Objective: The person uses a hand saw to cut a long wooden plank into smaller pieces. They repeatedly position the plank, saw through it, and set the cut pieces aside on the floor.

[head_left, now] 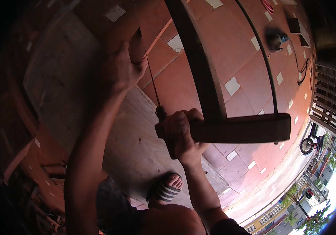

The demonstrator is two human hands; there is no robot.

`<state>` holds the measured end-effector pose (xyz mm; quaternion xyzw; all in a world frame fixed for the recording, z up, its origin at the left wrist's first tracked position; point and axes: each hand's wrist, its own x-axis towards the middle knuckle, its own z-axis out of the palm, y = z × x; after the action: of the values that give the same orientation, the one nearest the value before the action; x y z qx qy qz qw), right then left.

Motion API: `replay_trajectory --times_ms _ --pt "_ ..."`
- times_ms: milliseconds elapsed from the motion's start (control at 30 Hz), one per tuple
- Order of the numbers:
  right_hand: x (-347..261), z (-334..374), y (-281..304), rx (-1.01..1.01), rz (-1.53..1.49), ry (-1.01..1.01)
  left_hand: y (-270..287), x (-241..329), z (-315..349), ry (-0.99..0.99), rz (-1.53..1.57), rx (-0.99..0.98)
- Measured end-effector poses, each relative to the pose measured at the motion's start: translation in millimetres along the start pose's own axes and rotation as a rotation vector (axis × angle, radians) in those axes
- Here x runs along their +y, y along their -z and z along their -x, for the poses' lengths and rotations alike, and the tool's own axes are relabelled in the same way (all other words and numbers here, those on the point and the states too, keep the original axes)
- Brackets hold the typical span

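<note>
My right hand point(183, 133) is closed around the handle end of a wooden frame saw point(242, 128). Its dark centre bar runs away from me, with a thin tension cord or rod on the right side. On the left, the narrow blade point(152, 78) passes close beside my left hand point(124, 72). That hand is closed on a piece of wood point(137, 47), its thumb near the blade. Shadow hides the piece's far part, and whether the blade is in the wood I cannot tell. Below lies a broad wooden board point(132, 137), with my foot in a striped sandal point(168, 192) on it.
Reddish tiles with small white insets cover the floor point(246, 74). A blurred power tool point(280, 39) with a black cable lies at the far right, near a dark angular object point(299, 31). A slatted wooden piece point(332, 102) and a parked motorbike point(307, 145) stand at the right.
</note>
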<state>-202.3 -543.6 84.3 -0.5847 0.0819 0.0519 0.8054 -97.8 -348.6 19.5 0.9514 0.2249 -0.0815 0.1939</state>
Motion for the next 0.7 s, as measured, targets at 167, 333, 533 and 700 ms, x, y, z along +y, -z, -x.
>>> replay_trajectory --times_ms 167,333,533,700 --pt "-2 -67 -40 -0.04 0.076 -0.025 1 2 5 -0.044 0.014 0.01" --pt "-45 2 -13 0.021 0.11 -0.181 -16 -9 -1 -0.103 -0.025 0.136" --pt "-108 125 65 -0.22 0.123 -0.234 -13 -6 -1 -0.051 0.018 0.049" --pt "-38 35 5 0.014 0.014 -0.114 -7 -5 3 -0.023 -0.008 0.016"
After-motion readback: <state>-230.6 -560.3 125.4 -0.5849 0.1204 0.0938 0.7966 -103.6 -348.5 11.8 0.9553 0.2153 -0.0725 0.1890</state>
